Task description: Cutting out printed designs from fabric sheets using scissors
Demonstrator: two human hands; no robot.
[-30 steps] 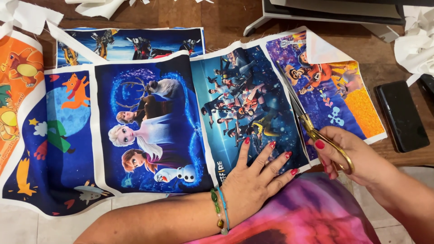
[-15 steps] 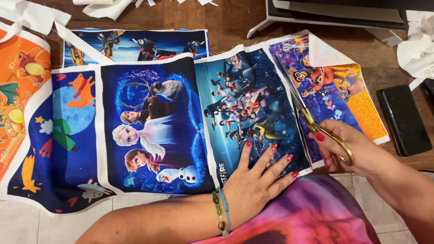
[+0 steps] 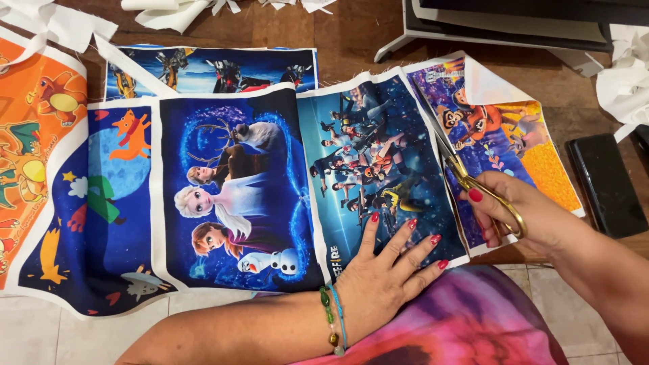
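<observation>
A long strip of printed fabric (image 3: 236, 196) with several cartoon picture panels lies across a brown wooden table (image 3: 351, 40). My left hand (image 3: 389, 267) rests flat with fingers spread on the lower edge of a dark blue panel with many small figures (image 3: 378, 162). My right hand (image 3: 520, 213) grips gold-handled scissors (image 3: 473, 179), whose blades lie along the white border between that panel and a purple and orange panel (image 3: 500, 135) to the right. The cut runs up the border toward the far edge.
White fabric scraps (image 3: 176, 10) lie along the table's far edge and at the right (image 3: 625, 78). A black phone (image 3: 605, 182) sits at the right. A grey machine base (image 3: 514, 23) stands at the back. Pink and purple clothing (image 3: 466, 324) covers my lap.
The fabric strip has slid a little to the right and toward me in the view. My right hand with the scissors has edged forward along the border. My left hand stays pressed on the panel.
</observation>
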